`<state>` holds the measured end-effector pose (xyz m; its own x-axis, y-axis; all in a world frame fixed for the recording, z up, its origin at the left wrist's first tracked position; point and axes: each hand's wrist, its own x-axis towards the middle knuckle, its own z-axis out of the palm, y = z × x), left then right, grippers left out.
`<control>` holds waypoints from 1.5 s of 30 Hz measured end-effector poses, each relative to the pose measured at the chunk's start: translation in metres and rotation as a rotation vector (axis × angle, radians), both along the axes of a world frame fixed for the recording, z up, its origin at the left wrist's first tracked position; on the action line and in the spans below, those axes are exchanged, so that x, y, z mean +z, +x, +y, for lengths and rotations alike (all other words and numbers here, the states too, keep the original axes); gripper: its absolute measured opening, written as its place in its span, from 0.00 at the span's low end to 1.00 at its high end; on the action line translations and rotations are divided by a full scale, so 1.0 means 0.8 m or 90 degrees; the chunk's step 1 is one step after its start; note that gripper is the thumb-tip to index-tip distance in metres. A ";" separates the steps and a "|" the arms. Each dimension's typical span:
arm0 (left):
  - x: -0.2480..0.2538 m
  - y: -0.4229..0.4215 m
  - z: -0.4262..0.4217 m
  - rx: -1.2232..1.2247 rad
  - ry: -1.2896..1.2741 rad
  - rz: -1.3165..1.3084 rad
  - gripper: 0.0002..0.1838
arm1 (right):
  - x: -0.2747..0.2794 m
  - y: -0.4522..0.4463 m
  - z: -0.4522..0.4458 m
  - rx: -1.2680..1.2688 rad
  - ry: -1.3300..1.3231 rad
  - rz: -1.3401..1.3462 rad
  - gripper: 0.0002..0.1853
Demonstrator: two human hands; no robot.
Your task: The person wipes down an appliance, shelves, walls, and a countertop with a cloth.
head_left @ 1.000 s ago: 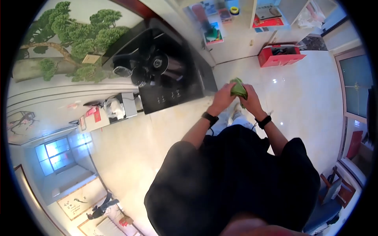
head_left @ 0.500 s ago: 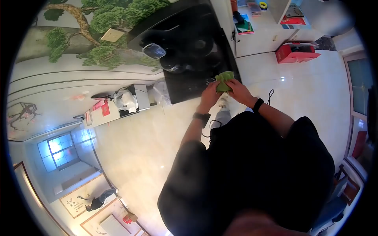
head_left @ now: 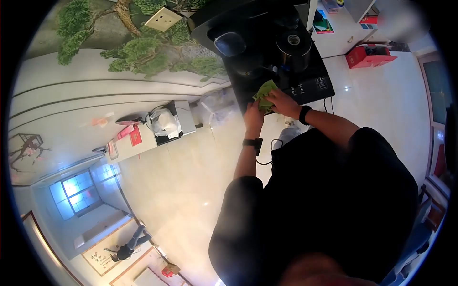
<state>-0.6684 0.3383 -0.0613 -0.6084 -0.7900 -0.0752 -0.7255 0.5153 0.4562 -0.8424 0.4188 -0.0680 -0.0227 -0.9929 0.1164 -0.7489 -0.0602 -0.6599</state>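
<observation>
A folded green cloth point(head_left: 265, 95) is held between my two hands at the front edge of a black glass-topped unit point(head_left: 312, 90). My left hand point(head_left: 254, 114) grips the cloth's lower left side. On its right side, my right hand point(head_left: 282, 103) has its fingers closed on the cloth. Beyond my hands, a dark pot or kettle with a round lid point(head_left: 294, 46) stands on the unit. A clear, glassy container point(head_left: 230, 44) is at the unit's back left.
A white plastic bag point(head_left: 165, 123) lies on a low cabinet at left, with a clear bag point(head_left: 215, 107) beside it. A red box point(head_left: 367, 56) stands on the floor at upper right. A person point(head_left: 128, 248) is at the far lower left.
The view has shifted, and the black unit now lies farther right. My hands and the green cloth have come from over the floor to the unit's front edge.
</observation>
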 end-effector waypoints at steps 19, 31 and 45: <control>0.024 -0.108 0.021 -0.304 0.108 0.022 0.25 | 0.036 -0.040 0.094 -0.264 0.108 0.083 0.25; -0.024 0.051 -0.006 -0.128 0.159 0.029 0.31 | 0.011 0.062 0.018 -0.081 0.048 0.036 0.25; 0.004 -0.170 0.100 -0.231 0.034 0.054 0.26 | 0.032 -0.122 0.141 -0.223 0.120 0.072 0.25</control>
<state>-0.8045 0.4187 -0.0585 -0.8542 -0.5177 -0.0483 -0.4582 0.7057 0.5403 -0.9401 0.5314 -0.0425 -0.3606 -0.9316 -0.0464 -0.7710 0.3257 -0.5472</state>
